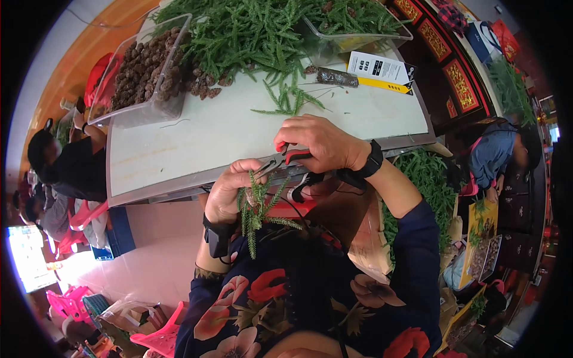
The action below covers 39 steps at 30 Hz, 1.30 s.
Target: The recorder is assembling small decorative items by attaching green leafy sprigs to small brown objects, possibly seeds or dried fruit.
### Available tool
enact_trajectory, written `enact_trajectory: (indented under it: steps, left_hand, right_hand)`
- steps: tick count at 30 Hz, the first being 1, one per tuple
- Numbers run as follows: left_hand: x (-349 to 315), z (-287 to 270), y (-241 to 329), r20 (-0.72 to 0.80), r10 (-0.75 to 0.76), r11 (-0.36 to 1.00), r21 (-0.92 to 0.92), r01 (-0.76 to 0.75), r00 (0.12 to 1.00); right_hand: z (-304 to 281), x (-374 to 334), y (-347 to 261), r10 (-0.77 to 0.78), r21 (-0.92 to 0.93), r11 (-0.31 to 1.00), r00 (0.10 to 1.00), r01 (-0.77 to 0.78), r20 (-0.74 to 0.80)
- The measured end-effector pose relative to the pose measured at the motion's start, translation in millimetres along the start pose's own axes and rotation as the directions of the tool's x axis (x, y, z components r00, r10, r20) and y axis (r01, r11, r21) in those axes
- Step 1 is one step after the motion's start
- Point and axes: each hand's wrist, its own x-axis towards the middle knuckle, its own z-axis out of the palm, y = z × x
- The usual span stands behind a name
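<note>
My left hand (225,190) pinches a green artificial pine sprig (252,221), its needled tips hanging down in front of my chest. Red-handled pliers (298,156) are gripped in my right hand (316,138), with the jaws (270,166) reaching to the top of the sprig by my left fingertips. Whether the jaws are closed on a wire is too small to tell. Both hands are just over the near edge of the white-topped table (197,149). A loose green sprig (289,98) lies on the tabletop beyond my right hand.
A clear bin of brown pine cones (140,77) stands at the table's left. Green sprigs (239,36) are heaped at the back, beside another clear bin (334,45). A yellow-white card (380,71) lies at right. People sit at left (74,161) and right (492,152).
</note>
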Motion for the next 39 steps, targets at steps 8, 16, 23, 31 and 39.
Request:
enact_trajectory:
  steps: [8,16,23,31,39]
  left_hand:
    - [2.8,15.6,4.1,-0.186,0.14,0.973,0.207,-0.101,0.972]
    - [9.3,31.0,-5.6,-0.287,0.524,0.683,0.704,-0.194,0.802]
    - [5.7,34.7,-5.7,-0.339,0.45,0.793,0.578,-0.195,0.826]
    - [-0.8,15.8,-3.6,-0.163,0.137,0.98,0.163,-0.11,0.977]
    - [0.8,8.9,-12.0,-0.038,0.029,0.999,0.032,-0.027,0.999]
  right_hand:
    - [-3.4,-9.0,-5.2,0.164,-0.029,0.986,0.986,-0.164,-0.004]
    - [7.0,-16.1,-23.2,0.539,-0.191,0.827,0.842,-0.529,0.002]
    - [6.0,-21.3,-16.2,0.324,-0.118,0.933,0.935,-0.341,-0.144]
    - [-6.6,-17.3,-1.2,0.106,-0.102,0.989,0.994,-0.109,-0.04]
    - [-6.0,-11.0,4.6,-0.045,-0.158,0.987,0.999,0.042,-0.013]
